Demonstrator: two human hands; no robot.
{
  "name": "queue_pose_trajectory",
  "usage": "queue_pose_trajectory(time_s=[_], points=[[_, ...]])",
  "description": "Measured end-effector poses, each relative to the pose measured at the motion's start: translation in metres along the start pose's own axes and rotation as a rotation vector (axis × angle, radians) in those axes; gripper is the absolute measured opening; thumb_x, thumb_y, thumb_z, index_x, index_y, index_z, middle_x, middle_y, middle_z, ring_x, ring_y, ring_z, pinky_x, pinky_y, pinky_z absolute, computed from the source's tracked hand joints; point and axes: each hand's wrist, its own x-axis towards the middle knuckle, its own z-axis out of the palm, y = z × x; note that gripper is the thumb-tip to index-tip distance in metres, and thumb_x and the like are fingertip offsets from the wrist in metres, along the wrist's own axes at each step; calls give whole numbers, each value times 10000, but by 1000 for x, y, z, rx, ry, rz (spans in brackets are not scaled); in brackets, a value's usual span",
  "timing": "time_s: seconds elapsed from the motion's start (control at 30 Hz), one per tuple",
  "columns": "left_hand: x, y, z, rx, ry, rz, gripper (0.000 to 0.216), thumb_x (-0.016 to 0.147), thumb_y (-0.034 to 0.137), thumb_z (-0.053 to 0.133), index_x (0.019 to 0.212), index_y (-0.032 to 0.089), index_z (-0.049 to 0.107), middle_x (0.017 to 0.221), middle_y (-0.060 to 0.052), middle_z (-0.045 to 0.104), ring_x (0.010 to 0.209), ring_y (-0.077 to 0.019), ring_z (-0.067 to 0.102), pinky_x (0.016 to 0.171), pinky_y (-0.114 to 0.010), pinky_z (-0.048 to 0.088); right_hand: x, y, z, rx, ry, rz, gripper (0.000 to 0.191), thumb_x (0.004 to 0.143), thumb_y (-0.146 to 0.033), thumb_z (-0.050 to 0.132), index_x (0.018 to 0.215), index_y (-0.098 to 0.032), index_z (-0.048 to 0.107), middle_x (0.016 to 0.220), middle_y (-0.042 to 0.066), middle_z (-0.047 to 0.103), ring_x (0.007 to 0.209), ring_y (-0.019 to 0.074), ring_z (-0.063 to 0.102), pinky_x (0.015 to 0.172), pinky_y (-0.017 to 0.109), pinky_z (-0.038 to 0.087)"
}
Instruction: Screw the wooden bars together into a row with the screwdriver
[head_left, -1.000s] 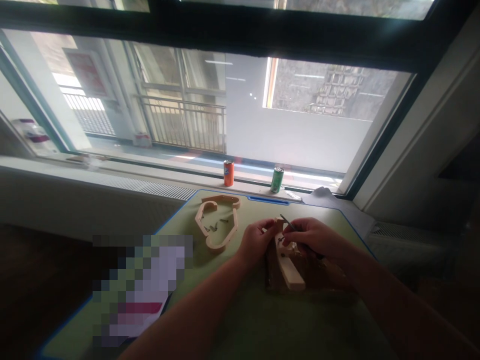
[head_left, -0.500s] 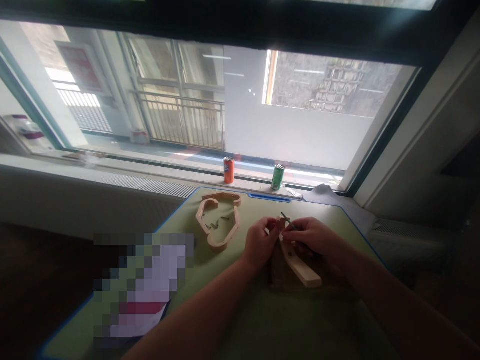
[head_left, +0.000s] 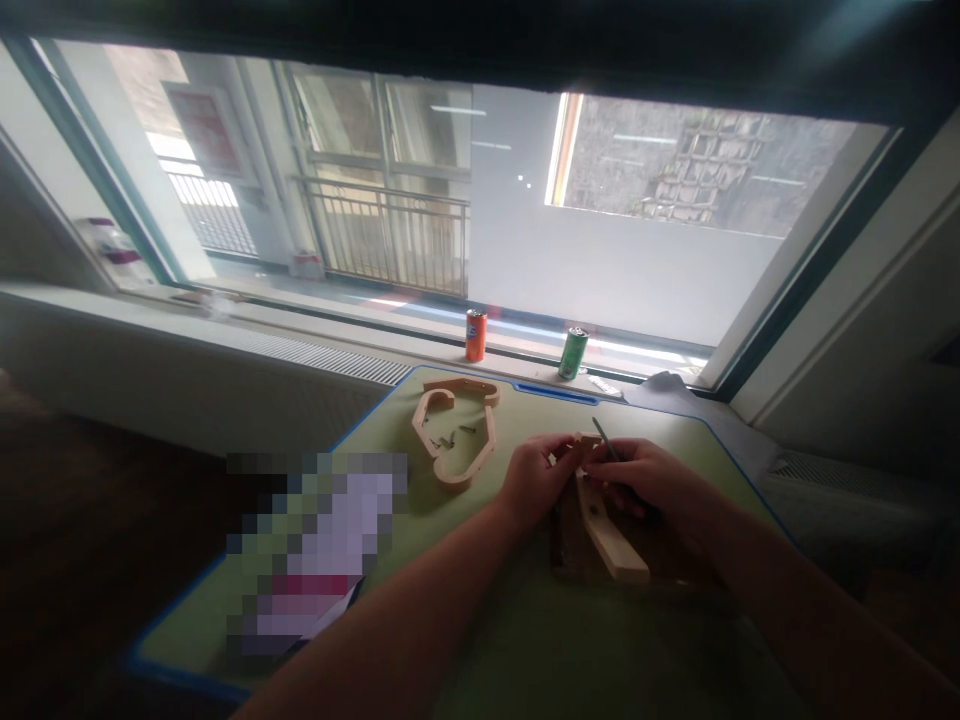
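My left hand (head_left: 536,485) is closed on the far, curled end of a pale wooden hook-shaped piece (head_left: 616,548). The near end of that piece points toward me, and a dark hole shows in its face. My right hand (head_left: 649,475) pinches a thin grey rod-like tool (head_left: 604,435), its tip angled up and to the left; its exact kind is unclear. Beneath both hands lies a dark brown board (head_left: 570,565). Left of my hands, several similar wooden hooks (head_left: 487,445) rest on the table, with several screws (head_left: 450,439) lying among them.
The green table (head_left: 420,545) has a blue edge. A blurred-out sheet (head_left: 352,540) lies at its left. On the windowsill stand an orange can (head_left: 475,336) and a green can (head_left: 574,353), with grey cloth (head_left: 697,410) to the right and a bottle (head_left: 116,255) far left.
The view has swung slightly left, so everything sits further right. Both hands keep their holds on the wooden hook and the thin tool, with little visible movement.
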Motion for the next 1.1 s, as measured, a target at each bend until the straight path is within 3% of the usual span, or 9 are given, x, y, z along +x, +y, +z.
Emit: queue_pose_trajectory(time_s=[0.27, 0.47, 0.7, 0.77, 0.83, 0.87, 0.93, 1.0, 1.1], points=[[-3, -2, 7, 163, 123, 57, 302, 797, 388, 487, 948, 192, 659, 797, -55, 635, 730, -167, 529, 665, -265, 411, 6, -4, -1, 47, -59, 30, 203, 657, -310, 643, 755, -146, 574, 478, -46, 502, 352, 48, 393, 309, 171, 256], [-4, -4, 7, 147, 112, 47, 346, 809, 394, 468, 996, 159, 637, 845, -81, 636, 753, -174, 538, 662, -273, 412, 3, -6, -3, 19, -107, 13, 232, 675, -336, 639, 793, -152, 563, 528, -47, 504, 377, 46, 399, 332, 167, 270], [-3, -6, 7, 120, 95, 33, 305, 804, 395, 471, 953, 188, 638, 856, -59, 639, 772, -175, 554, 653, -263, 413, -12, -11, -9, -47, -18, -32, 283, 712, -386, 604, 857, -146, 568, 564, -34, 501, 436, 53, 417, 391, 175, 324], [-3, -6, 7, 107, 101, 31, 289, 799, 387, 478, 940, 193, 640, 848, -55, 642, 765, -174, 558, 648, -262, 415, -24, -24, -15, -103, 76, -55, 361, 710, -344, 606, 1020, -170, 545, 680, -2, 559, 492, 75, 474, 426, 191, 370], [-4, -5, 7, 105, 118, 31, 281, 801, 383, 475, 926, 194, 642, 840, -54, 642, 760, -173, 558, 648, -263, 417, -42, -42, -19, -89, 140, -105, 613, 672, -227, 628, 1242, -259, 404, 857, 17, 578, 580, 95, 534, 475, 206, 413], [-4, -4, 6, 112, 125, 37, 278, 803, 383, 471, 916, 195, 643, 836, -54, 641, 761, -173, 557, 655, -264, 417, -52, -53, -19, -53, 103, -165, 724, 672, -180, 622, 1312, -313, 312, 944, 24, 570, 691, 116, 569, 543, 218, 442], [-5, -1, 5, 141, 135, 57, 275, 810, 384, 463, 901, 196, 642, 827, -53, 637, 761, -171, 552, 674, -269, 416, -73, -72, -15, -8, -19, -260, 798, 664, -159, 641, 1340, -366, 272, 963, 24, 573, 813, 151, 585, 619, 248, 462], [-6, 2, 4, 172, 132, 78, 276, 820, 379, 448, 898, 197, 640, 824, -53, 633, 769, -171, 546, 702, -276, 413, -92, -87, -8, 4, -102, -322, 709, 688, -193, 649, 1311, -362, 357, 898, 27, 602, 804, 171, 601, 676, 298, 477], [-7, 4, 3, 198, 117, 91, 283, 833, 367, 426, 928, 202, 636, 845, -58, 629, 800, -178, 540, 742, -290, 411, -110, -99, -3, 6, 75, -410, 471, 727, -301, 632, 1186, -340, 532, 895, 59, 636, 799, 217, 628, 728, 364, 496]])
